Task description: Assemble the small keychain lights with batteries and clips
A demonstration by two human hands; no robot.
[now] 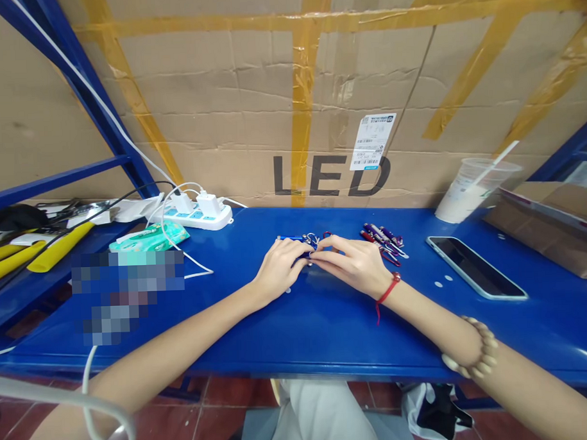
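My left hand (pixel 281 266) and my right hand (pixel 356 261) meet over the middle of the blue table (pixel 288 336), fingertips pinched together and nearly touching. Whatever is between the fingertips is too small and covered to make out. Just behind them lie a slim blue pen-like stick (pixel 290 237) and a dark and white looped cord (pixel 313 237). To the right of my right hand, a small pile of slim sticks (pixel 378 233) in red, purple and silver lies with cord loops attached. A red string bracelet (pixel 386 292) and a beaded bracelet (pixel 485 351) are on my right arm.
A phone (pixel 478 268) and a plastic cup with a straw (pixel 466 191) stand right, beside a cardboard box (pixel 549 230). Left are a white power strip (pixel 201 215), a green tissue pack (pixel 150 238) and loose white cables (pixel 92 394). A large carton (pixel 222 120) backs the table.
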